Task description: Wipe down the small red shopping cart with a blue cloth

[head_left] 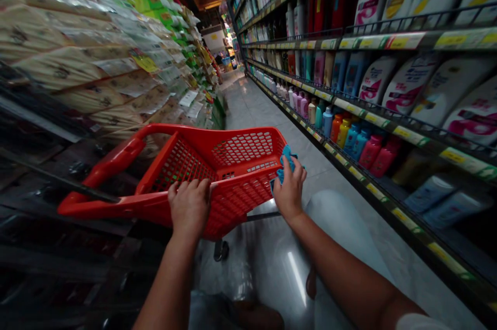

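Observation:
A red plastic shopping cart (240,190) stands sideways in front of me, its handle toward the left and its basket holding nothing that I can see. My left hand (189,206) grips the near rim of the basket, fingers curled over the edge. At the basket's right end, my right hand (289,185) is closed around a crumpled blue cloth (288,155), which it presses against the corner of the rim. Part of the cloth pokes out above and beside the fingers.
Shelves of shampoo bottles (411,81) with price strips line the right side. Stacked wrapped packs (77,56) rise on the left, with green packs (155,4) behind. A grey tiled floor (252,102) runs down the aisle. One cart wheel (221,250) shows beneath the basket.

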A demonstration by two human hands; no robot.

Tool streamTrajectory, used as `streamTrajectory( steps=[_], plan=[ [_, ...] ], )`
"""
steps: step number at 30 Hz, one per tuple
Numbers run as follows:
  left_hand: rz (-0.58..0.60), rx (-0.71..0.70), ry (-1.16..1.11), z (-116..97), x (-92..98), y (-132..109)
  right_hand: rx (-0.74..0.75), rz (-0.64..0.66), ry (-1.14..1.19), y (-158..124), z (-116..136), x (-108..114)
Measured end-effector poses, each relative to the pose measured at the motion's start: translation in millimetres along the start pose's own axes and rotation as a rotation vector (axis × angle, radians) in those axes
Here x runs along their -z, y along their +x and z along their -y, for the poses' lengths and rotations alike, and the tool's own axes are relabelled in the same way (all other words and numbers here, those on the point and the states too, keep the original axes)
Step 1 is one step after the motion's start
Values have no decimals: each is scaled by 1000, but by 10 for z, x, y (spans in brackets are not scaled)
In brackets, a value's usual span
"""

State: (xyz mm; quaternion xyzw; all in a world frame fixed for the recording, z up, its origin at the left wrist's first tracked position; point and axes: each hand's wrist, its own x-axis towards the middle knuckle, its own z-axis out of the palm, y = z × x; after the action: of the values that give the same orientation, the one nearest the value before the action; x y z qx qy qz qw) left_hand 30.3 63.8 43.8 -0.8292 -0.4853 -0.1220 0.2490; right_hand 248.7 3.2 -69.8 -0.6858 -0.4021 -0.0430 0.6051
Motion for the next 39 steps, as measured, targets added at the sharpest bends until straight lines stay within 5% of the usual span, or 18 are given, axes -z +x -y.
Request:
streamTrajectory(
  steps=[4, 7, 9, 13, 16, 23, 26, 31, 35, 39],
  plan=[
    [-13, 11, -4, -141, 2, -36, 287, 323, 97, -386, 524, -177],
    [-5, -37, -23, -57, 63, -94, 424, 470, 136, -533, 671, -267],
    [-41, -26, -20, 104, 123, -164, 406, 408, 112, -449, 522, -264],
    [-108, 34, 18, 416, 200, -285, 132, 17, 57, -79, -30, -227],
    [-86, 14, 19, 464, 191, -286, 0, -165, 78, -63, -157, -333],
    [-177, -38, -4, 376, 196, -284, 376, 166, 129, -755, 88, -667],
    [-203, -54, -11, 350, 229, -347, 304, 61, 143, -657, -210, -540],
    [-231, -42, -22, 235, 237, -423, -48, -246, 129, -211, -732, -323],
    [-243, -20, 5, 91, 240, -427, -57, -238, 124, -386, -478, -424],
    [-285, -4, 70, -77, 268, -404, 86, -6, 183, -726, -179, -595]
  ],
)
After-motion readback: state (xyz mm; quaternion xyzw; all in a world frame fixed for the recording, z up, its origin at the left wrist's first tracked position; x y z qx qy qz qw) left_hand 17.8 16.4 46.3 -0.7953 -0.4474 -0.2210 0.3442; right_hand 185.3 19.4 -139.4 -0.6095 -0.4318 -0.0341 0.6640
